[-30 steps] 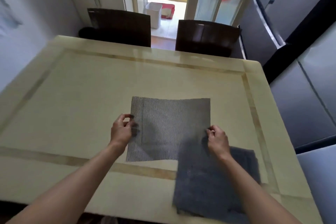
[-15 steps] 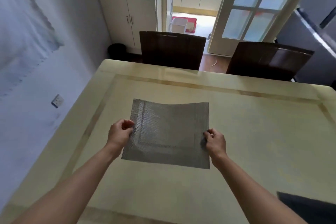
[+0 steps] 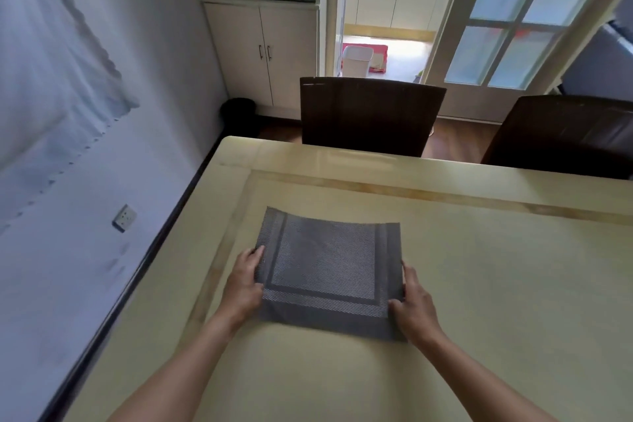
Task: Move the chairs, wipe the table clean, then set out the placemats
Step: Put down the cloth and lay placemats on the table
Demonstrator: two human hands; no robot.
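A grey woven placemat [image 3: 329, 267] with a darker border lies on the cream table [image 3: 479, 284], close to its left edge. My left hand [image 3: 244, 284] grips the mat's left edge and my right hand [image 3: 412, 301] grips its right edge near the front corner. The mat's far edge looks slightly lifted or bowed. Two dark brown chairs stand at the table's far side, one [image 3: 368, 113] straight ahead and one [image 3: 565, 134] to the right.
A white wall with a socket [image 3: 124, 217] runs along the table's left side. Behind the chairs are a cream cabinet [image 3: 263, 51], a small black bin [image 3: 238, 113], a glass door [image 3: 507, 27] and an open doorway with a white bin [image 3: 356, 61].
Both hands carried the placemat leftward across the table, from above the dark grey cloth toward the left edge. The cloth has left the view as my head turned left.
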